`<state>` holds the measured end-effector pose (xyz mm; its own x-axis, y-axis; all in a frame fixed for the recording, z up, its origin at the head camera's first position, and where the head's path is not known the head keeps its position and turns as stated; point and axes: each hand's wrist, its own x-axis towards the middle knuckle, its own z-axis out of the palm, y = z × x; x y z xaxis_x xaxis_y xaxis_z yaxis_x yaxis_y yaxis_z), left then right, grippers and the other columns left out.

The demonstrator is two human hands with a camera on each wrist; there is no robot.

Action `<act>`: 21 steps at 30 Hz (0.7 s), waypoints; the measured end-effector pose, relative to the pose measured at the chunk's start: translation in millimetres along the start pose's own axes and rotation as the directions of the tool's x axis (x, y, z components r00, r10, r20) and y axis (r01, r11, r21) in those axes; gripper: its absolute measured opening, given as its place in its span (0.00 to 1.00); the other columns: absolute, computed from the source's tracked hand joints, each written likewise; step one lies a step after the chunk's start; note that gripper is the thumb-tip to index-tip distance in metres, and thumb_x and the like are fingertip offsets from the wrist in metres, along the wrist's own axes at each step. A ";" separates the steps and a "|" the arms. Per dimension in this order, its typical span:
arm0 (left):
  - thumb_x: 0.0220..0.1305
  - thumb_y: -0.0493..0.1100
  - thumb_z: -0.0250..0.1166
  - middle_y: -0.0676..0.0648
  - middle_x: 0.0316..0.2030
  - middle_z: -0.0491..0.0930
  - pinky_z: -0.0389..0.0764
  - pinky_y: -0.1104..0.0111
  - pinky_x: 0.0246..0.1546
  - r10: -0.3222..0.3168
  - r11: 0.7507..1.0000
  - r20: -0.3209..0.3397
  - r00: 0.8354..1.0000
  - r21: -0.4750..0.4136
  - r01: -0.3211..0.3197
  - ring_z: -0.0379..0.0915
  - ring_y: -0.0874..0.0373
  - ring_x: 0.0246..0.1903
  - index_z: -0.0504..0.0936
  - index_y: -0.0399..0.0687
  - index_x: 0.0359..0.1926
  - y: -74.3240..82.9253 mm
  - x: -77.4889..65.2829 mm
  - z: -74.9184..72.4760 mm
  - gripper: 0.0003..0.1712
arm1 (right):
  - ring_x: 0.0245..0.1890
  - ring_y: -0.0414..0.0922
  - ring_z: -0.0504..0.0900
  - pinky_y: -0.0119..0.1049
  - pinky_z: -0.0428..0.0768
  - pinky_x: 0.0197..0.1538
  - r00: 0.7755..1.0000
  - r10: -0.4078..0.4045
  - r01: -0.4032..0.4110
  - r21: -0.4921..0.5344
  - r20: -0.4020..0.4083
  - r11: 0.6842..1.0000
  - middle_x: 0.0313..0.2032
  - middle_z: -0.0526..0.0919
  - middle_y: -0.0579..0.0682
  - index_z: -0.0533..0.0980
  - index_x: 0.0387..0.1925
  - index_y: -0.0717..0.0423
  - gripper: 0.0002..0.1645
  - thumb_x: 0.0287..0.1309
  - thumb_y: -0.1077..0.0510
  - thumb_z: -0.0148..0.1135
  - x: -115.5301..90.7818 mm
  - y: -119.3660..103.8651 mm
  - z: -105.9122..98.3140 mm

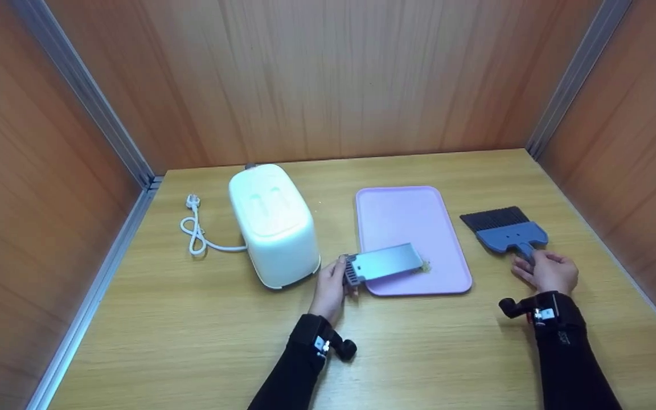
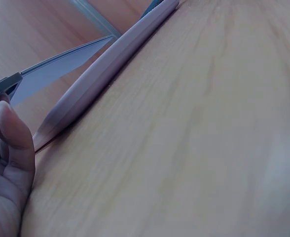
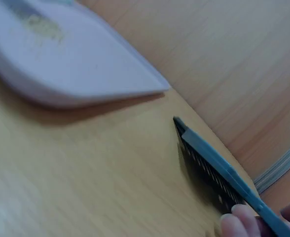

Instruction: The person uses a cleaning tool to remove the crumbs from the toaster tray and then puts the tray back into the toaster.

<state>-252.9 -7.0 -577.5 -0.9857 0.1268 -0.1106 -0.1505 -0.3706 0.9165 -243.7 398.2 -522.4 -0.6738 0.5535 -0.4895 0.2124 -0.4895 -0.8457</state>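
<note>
My left hand [image 1: 329, 287] grips the dark slotted end of a flat metal crumb tray [image 1: 388, 261]. The crumb tray slants over the lower left part of a pale purple tray [image 1: 405, 213], its far end close to a small heap of crumbs [image 1: 425, 266]. To the right, my right hand [image 1: 553, 273] holds the handle of a blue hand brush [image 1: 511, 236] with black bristles. In the right wrist view the fingertips [image 3: 241, 219] lie around the brush handle, and its bristles [image 3: 204, 170] are close to the table.
A white toaster [image 1: 282, 233] stands left of the purple tray. Its white cord [image 1: 222, 247] runs left to a looped end with a plug [image 1: 192, 201]. Wooden panels [image 1: 333, 80] enclose the table at the back and both sides.
</note>
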 end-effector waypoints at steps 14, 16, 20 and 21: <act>0.79 0.48 0.46 0.42 0.37 0.80 0.77 0.70 0.21 -0.015 1.000 -0.004 1.000 -0.021 0.015 0.72 0.58 0.26 0.75 0.33 0.57 -1.6 0.8 -0.2 0.23 | 0.34 0.48 0.80 0.38 0.75 0.31 0.936 -0.285 0.300 -0.889 0.205 0.346 0.42 0.83 0.57 0.72 0.62 0.62 0.36 0.61 0.42 0.60 -4.6 -8.4 -4.8; 0.79 0.48 0.46 0.43 0.36 0.80 0.77 0.70 0.20 -0.014 1.000 -0.002 1.000 -0.025 0.014 0.72 0.58 0.25 0.74 0.32 0.58 -1.8 0.5 -0.3 0.24 | 0.36 0.50 0.77 0.39 0.72 0.32 0.926 -0.292 0.316 -0.914 0.239 0.254 0.47 0.81 0.61 0.73 0.59 0.63 0.36 0.61 0.39 0.60 -5.9 -8.3 -4.5; 0.79 0.48 0.46 0.44 0.34 0.81 0.76 0.70 0.19 -0.005 1.000 0.003 1.000 -0.015 0.005 0.71 0.59 0.22 0.74 0.31 0.58 -2.4 -0.4 0.0 0.24 | 0.36 0.53 0.77 0.42 0.71 0.31 0.908 -0.297 0.350 -0.924 0.295 0.153 0.49 0.80 0.64 0.75 0.56 0.63 0.35 0.62 0.38 0.59 -7.8 -6.4 -5.6; 0.79 0.48 0.46 0.44 0.33 0.81 0.76 0.70 0.19 -0.002 1.000 0.003 1.000 -0.013 0.003 0.71 0.60 0.21 0.74 0.31 0.58 -2.5 -0.4 0.1 0.24 | 0.36 0.53 0.77 0.42 0.71 0.31 0.905 -0.298 0.357 -0.924 0.304 0.140 0.49 0.80 0.64 0.76 0.55 0.63 0.35 0.62 0.38 0.59 -8.3 -6.2 -6.0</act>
<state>-252.1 -6.0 -579.7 -0.9851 0.1304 -0.1118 -0.1540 -0.3827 0.9109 -235.2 400.7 -514.3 -0.8881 0.4420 -0.1262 0.4433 0.7510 -0.4894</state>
